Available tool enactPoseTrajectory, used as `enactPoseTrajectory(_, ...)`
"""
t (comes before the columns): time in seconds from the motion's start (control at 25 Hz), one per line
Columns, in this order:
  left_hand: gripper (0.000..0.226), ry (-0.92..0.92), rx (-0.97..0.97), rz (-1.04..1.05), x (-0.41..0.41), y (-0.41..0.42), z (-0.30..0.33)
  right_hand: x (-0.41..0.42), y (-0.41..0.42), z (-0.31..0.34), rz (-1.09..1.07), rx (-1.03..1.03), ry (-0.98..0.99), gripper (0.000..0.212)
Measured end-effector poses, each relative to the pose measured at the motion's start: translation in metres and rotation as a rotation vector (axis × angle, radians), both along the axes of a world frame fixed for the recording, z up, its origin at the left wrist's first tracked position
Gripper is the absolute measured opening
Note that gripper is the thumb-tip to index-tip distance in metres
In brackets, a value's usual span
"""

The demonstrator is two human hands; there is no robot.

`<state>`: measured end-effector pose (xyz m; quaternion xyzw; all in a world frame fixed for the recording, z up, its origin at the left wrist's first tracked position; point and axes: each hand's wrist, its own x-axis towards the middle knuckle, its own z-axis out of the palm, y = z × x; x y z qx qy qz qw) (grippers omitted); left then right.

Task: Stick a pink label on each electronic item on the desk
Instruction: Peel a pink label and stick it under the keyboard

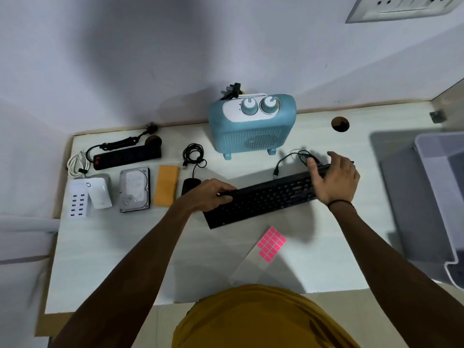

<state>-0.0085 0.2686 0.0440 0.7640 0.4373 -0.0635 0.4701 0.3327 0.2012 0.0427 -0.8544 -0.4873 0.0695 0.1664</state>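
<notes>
While heater (251, 126) and mouse (189, 184) crowd behind, gripping keyboard (263, 199) ends, left hand (208, 194) and right hand (334, 177) fingers (313, 169) curled; labels (271, 243) nearer.

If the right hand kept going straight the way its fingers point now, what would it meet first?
The right hand grips the keyboard at its far end, fingers pointing up-left. Going on, it would likely meet the keyboard's black cable first, then the blue heater; depth is uncertain.
</notes>
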Motion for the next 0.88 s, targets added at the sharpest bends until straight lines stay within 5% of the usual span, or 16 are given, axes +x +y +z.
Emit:
enactPoseTrajectory(0.24, 0.032, 0.061, -0.155, 0.102, 0.001, 0.012, -0.037, 0.036, 0.017, -0.024, 0.008, -0.562, -0.154, 0.087)
enactPoseTrajectory(0.36, 0.031, 0.148, -0.080, 0.165, 0.010, 0.014, -0.059, 0.040, 0.043, -0.035, -0.111, -0.749, 0.037, 0.097)
enactPoseTrajectory(0.48, 0.030, 0.201, -0.029, 0.225, 0.020, 0.017, -0.075, 0.044, 0.069, -0.048, -0.337, -0.688, 0.422, 0.094)
enactPoseTrajectory(0.64, 0.029, 0.227, -0.004, 0.332, 0.024, 0.017, -0.084, 0.051, 0.085, -0.058, -0.474, -0.309, 0.749, 0.037)
enactPoseTrajectory(0.76, 0.026, 0.207, 0.025, 0.429, 0.031, 0.021, -0.087, 0.055, 0.087, -0.063, -0.468, -0.233, 0.753, 0.035)
enactPoseTrajectory(0.88, 0.019, 0.168, 0.061, 0.481, 0.038, 0.030, -0.091, 0.055, 0.075, -0.073, -0.520, -0.364, 0.554, 0.048)
